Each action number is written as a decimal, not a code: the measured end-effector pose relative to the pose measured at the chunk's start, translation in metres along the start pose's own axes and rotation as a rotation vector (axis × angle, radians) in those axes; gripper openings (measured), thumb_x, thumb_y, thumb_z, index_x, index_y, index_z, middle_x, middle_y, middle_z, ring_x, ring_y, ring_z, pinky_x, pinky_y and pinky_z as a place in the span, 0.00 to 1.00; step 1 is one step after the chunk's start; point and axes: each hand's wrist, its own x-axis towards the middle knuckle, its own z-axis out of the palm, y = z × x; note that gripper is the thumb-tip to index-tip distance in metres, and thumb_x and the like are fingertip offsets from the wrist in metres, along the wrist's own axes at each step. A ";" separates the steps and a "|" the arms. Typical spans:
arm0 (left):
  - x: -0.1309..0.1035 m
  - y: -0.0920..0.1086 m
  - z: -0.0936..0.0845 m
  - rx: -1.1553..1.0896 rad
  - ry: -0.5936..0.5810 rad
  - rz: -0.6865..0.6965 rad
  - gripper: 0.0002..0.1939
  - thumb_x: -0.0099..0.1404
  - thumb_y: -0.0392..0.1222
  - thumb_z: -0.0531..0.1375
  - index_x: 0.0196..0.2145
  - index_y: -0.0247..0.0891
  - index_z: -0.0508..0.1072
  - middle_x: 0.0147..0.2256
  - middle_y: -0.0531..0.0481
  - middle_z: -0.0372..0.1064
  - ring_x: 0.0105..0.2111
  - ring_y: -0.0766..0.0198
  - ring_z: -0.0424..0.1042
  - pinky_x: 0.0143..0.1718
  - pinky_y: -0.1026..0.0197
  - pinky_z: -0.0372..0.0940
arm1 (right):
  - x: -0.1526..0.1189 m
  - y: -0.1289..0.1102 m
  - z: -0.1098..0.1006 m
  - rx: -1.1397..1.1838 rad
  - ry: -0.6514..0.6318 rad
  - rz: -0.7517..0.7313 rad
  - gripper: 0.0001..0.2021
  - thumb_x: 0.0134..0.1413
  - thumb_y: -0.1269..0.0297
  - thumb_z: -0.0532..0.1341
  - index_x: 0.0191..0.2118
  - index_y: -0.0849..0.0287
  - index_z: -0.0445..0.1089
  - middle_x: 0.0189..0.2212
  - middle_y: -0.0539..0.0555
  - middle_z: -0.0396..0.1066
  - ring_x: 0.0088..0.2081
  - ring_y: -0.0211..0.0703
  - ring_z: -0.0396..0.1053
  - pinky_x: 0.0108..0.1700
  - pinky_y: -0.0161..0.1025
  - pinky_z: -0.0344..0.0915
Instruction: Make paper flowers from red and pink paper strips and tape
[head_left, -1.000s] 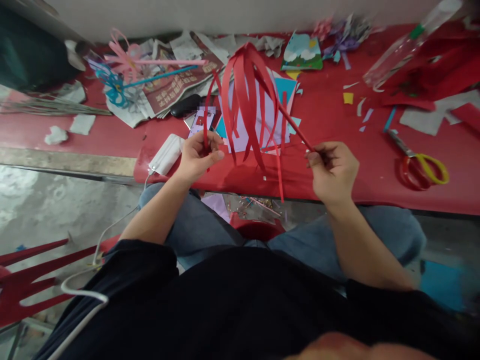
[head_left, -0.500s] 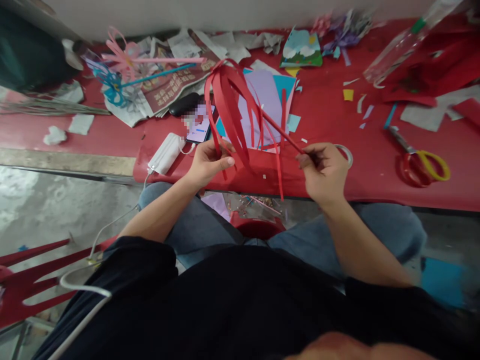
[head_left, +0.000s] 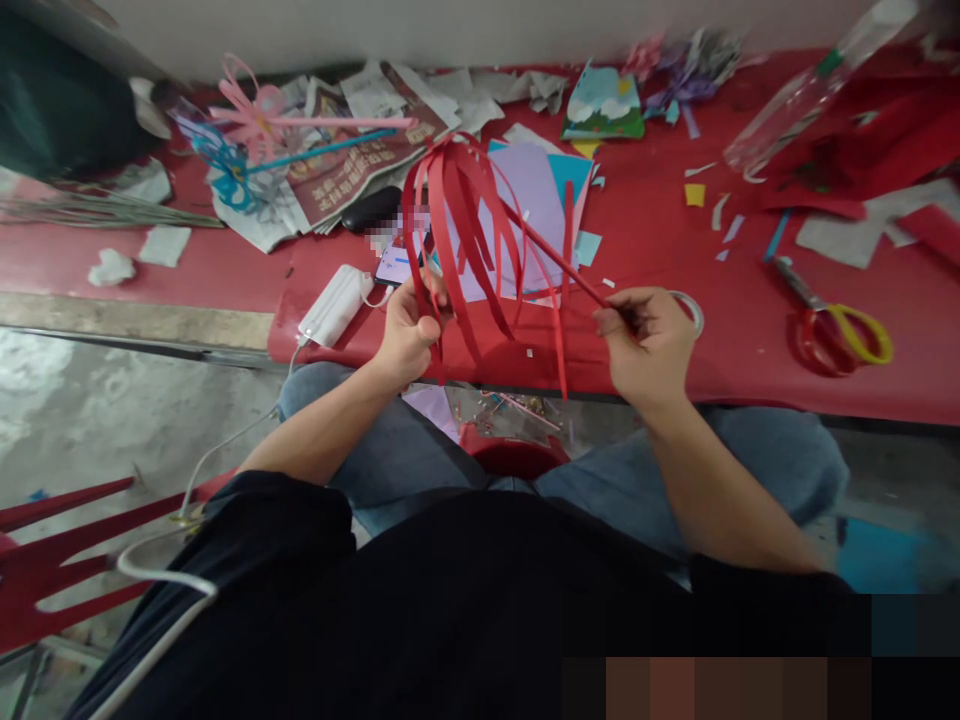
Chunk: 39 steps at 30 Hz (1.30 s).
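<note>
Your right hand [head_left: 649, 345] grips the red stick [head_left: 559, 257]; your half-curled left hand [head_left: 407, 335] touches red strips [head_left: 469, 205], holding or not, I cannot tell.

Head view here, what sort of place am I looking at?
Probably an informal papercraft spot: scissors and a yellow paper scrap lie on a red table, and the right hand holds a red stick with red strips hanging from it.

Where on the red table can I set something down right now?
Mostly bare tabletop lies between the white ring and the scissors, and between the light-blue piece and the yellow scrap. It is crowded at back left around the newspaper, and under the red strips.
</note>
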 end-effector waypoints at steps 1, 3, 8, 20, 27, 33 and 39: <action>-0.001 -0.002 -0.001 -0.022 -0.004 0.020 0.42 0.46 0.81 0.78 0.35 0.42 0.70 0.29 0.56 0.68 0.29 0.65 0.74 0.33 0.59 0.71 | 0.000 0.000 0.000 -0.010 -0.001 -0.003 0.08 0.69 0.56 0.72 0.47 0.51 0.78 0.36 0.50 0.78 0.36 0.45 0.77 0.41 0.46 0.73; -0.004 -0.005 -0.004 -0.070 -0.024 0.048 0.39 0.46 0.71 0.84 0.42 0.44 0.76 0.29 0.57 0.71 0.26 0.68 0.73 0.30 0.62 0.67 | 0.000 -0.002 -0.001 -0.031 0.000 -0.009 0.08 0.69 0.56 0.72 0.47 0.51 0.78 0.37 0.51 0.79 0.37 0.45 0.78 0.41 0.45 0.73; -0.010 0.001 -0.008 -0.053 -0.160 -0.044 0.25 0.53 0.56 0.85 0.41 0.44 0.82 0.24 0.58 0.66 0.22 0.72 0.64 0.26 0.63 0.59 | 0.001 -0.007 -0.001 -0.062 0.007 -0.034 0.07 0.68 0.58 0.71 0.46 0.51 0.78 0.37 0.51 0.79 0.35 0.45 0.77 0.40 0.45 0.72; -0.006 0.012 -0.004 -0.083 -0.108 0.003 0.16 0.60 0.52 0.80 0.35 0.41 0.82 0.47 0.46 0.80 0.49 0.56 0.81 0.53 0.53 0.77 | 0.002 -0.007 -0.001 -0.052 0.020 -0.072 0.06 0.68 0.60 0.71 0.46 0.52 0.78 0.37 0.51 0.80 0.36 0.44 0.78 0.41 0.44 0.74; -0.009 0.007 -0.001 -0.135 -0.181 -0.034 0.21 0.62 0.49 0.80 0.46 0.45 0.78 0.32 0.53 0.79 0.34 0.58 0.84 0.40 0.54 0.78 | 0.003 -0.007 -0.002 -0.062 0.021 -0.071 0.06 0.66 0.60 0.72 0.45 0.52 0.78 0.37 0.50 0.79 0.35 0.43 0.77 0.39 0.43 0.73; -0.006 0.000 -0.003 -0.102 -0.153 -0.039 0.23 0.58 0.46 0.83 0.47 0.47 0.80 0.25 0.60 0.69 0.24 0.69 0.72 0.33 0.61 0.69 | -0.002 -0.013 0.000 -0.078 0.022 -0.065 0.07 0.68 0.57 0.71 0.46 0.52 0.78 0.37 0.51 0.80 0.36 0.44 0.78 0.40 0.44 0.74; -0.006 -0.001 -0.003 -0.106 -0.167 -0.065 0.27 0.57 0.52 0.84 0.51 0.47 0.85 0.24 0.58 0.68 0.25 0.69 0.72 0.32 0.61 0.68 | -0.015 -0.022 0.008 -0.056 -0.045 -0.042 0.07 0.69 0.57 0.71 0.47 0.51 0.78 0.39 0.51 0.81 0.37 0.45 0.79 0.40 0.44 0.75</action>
